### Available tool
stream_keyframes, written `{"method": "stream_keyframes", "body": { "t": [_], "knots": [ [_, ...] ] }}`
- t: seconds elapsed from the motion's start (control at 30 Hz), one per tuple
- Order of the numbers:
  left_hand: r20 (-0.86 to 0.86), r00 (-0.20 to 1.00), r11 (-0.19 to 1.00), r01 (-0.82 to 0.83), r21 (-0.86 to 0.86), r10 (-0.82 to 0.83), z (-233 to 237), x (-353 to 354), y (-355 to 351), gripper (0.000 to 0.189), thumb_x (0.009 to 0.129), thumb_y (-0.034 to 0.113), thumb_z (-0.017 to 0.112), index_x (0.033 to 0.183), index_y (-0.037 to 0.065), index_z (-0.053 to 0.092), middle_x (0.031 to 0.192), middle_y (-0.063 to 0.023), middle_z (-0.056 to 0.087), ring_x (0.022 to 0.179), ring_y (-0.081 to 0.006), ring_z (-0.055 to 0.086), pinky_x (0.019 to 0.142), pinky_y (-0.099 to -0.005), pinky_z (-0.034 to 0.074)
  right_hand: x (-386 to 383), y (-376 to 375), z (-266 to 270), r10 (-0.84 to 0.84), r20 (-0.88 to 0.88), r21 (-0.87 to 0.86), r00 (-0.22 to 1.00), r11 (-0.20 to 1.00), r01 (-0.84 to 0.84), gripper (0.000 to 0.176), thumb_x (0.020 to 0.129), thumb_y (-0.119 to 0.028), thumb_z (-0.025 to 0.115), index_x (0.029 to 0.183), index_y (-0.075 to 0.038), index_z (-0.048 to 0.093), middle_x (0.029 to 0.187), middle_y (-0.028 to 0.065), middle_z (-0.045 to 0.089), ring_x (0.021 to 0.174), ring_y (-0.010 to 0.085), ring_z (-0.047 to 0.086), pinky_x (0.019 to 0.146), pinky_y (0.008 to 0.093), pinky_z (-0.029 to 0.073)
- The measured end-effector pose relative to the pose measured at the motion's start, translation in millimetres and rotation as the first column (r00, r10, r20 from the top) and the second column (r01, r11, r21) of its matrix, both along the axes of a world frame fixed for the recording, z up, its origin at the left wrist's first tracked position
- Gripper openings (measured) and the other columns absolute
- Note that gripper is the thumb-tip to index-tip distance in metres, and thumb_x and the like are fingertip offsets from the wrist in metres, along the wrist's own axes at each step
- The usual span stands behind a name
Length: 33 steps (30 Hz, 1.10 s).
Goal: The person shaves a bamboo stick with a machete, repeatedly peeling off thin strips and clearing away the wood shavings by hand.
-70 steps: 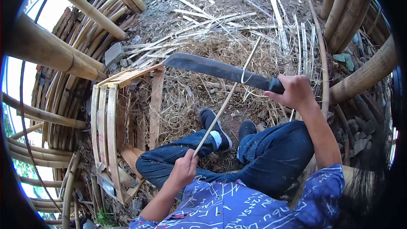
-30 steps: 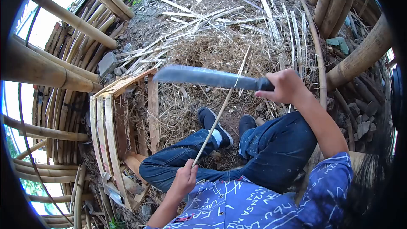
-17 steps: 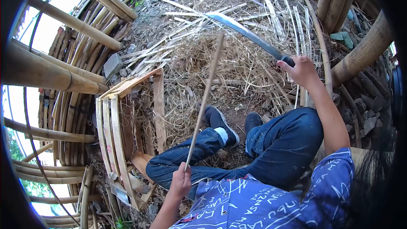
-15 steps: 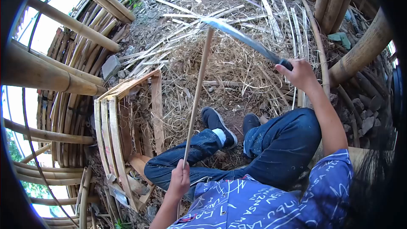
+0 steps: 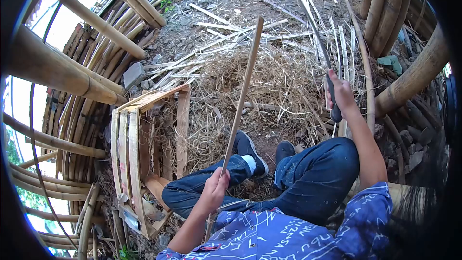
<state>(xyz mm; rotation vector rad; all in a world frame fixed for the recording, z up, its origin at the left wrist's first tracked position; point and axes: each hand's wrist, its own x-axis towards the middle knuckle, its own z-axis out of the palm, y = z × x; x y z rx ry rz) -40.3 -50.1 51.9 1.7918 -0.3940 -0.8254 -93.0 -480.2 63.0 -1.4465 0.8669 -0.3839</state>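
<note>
My left hand [image 5: 213, 192] is closed around the lower part of a long bamboo strip [image 5: 244, 91], which slants up and away from my lap. Over on the other side, my right hand [image 5: 342, 94] grips the dark handle of a machete [image 5: 318, 38]. Its long blade points up and away, nearly edge-on to me, and is apart from the strip. Both my legs [image 5: 313, 178], in blue jeans, are bent below the hands.
A slatted wooden crate [image 5: 129, 149] stands at my left. Thin shavings [image 5: 255, 77] cover the ground ahead, with pale split strips [image 5: 221, 43] beyond. Thick bamboo poles [image 5: 53, 70] rise on both sides. A grey block [image 5: 134, 75] lies near the crate.
The machete has come away from the strip's upper end, swinging right and turning to point forward. The strip's top has moved up and right, and my left hand has shifted slightly right.
</note>
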Motion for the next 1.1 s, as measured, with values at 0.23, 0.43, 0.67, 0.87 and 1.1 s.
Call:
{"method": "stream_keyframes", "body": {
  "t": [0.23, 0.43, 0.67, 0.87, 1.1],
  "knots": [
    [0.11, 0.991, 0.997, 0.072, 0.017, -0.074, -1.9, -1.3, -28.3, 0.034, 0.104, 0.034, 0.036, 0.085, 0.008, 0.046, 0.067, 0.0043, 0.039, 0.058, -0.0048, 0.035, 0.051, -0.0212, 0.03, -7.5, -2.5, 2.7, 0.019, 0.069, -0.158, 0.997, 0.987, -0.008, 0.059, 0.089, -0.061, 0.053, 0.068, -0.007, 0.05, 0.051, 0.0004, 0.047, 0.038, 0.0083, 0.045, 0.036, 0.0229, 0.037],
    [0.089, 0.993, 0.996, 0.082, -0.017, -0.08, -8.1, -1.3, -39.5, 0.037, 0.104, 0.036, 0.035, 0.085, 0.007, 0.048, 0.067, 0.0051, 0.039, 0.056, -0.0042, 0.033, 0.049, -0.021, 0.028, -2.7, 15.5, 10.1, 0.287, 0.216, -0.395, 0.933, 0.9, -0.185, 0.051, 0.091, -0.052, 0.057, 0.07, -0.006, 0.053, 0.052, -0.0016, 0.048, 0.039, 0.0066, 0.045, 0.036, 0.0222, 0.035],
    [-0.34, 0.94, 0.997, 0.009, -0.08, -0.035, 3.4, 8.3, -53.0, 0.036, 0.105, 0.033, 0.035, 0.082, 0.007, 0.047, 0.067, 0.0053, 0.038, 0.058, -0.0053, 0.034, 0.051, -0.0221, 0.03, 6.9, 63.0, 38.4, 0.596, -0.114, -0.742, 0.795, 0.481, -0.467, 0.051, 0.079, -0.055, 0.07, 0.071, -0.006, 0.063, 0.055, 0.0062, 0.058, 0.048, 0.0205, 0.06, 0.047, 0.0339, 0.047],
    [-0.067, 0.995, 0.995, 0.067, -0.08, -0.073, -4.9, 2.4, -55.6, 0.035, 0.104, 0.038, 0.035, 0.09, 0.009, 0.05, 0.066, 0.0068, 0.039, 0.051, -0.0017, 0.031, 0.044, -0.02, 0.024, 16.5, 75.0, 29.8, 0.6, -0.461, -0.826, 0.654, -0.022, -0.563, 0.061, 0.075, -0.067, 0.064, 0.071, -0.006, 0.065, 0.052, 0.0107, 0.057, 0.049, 0.0299, 0.062, 0.048, 0.0385, 0.048],
    [-0.014, 0.997, 0.996, 0.072, -0.045, -0.072, -7.2, -2.6, -50.9, 0.027, 0.104, 0.03, 0.036, 0.093, 0.01, 0.049, 0.068, 0.0068, 0.041, 0.056, -0.0018, 0.036, 0.048, -0.0189, 0.029, 13.9, 69.3, 29.2, 0.573, -0.441, -0.874, 0.691, -0.098, -0.477, 0.06, 0.072, -0.067, 0.066, 0.062, -0.009, 0.052, 0.049, 0.0079, 0.054, 0.046, 0.0274, 0.058, 0.045, 0.0371, 0.045]
  ]
}}
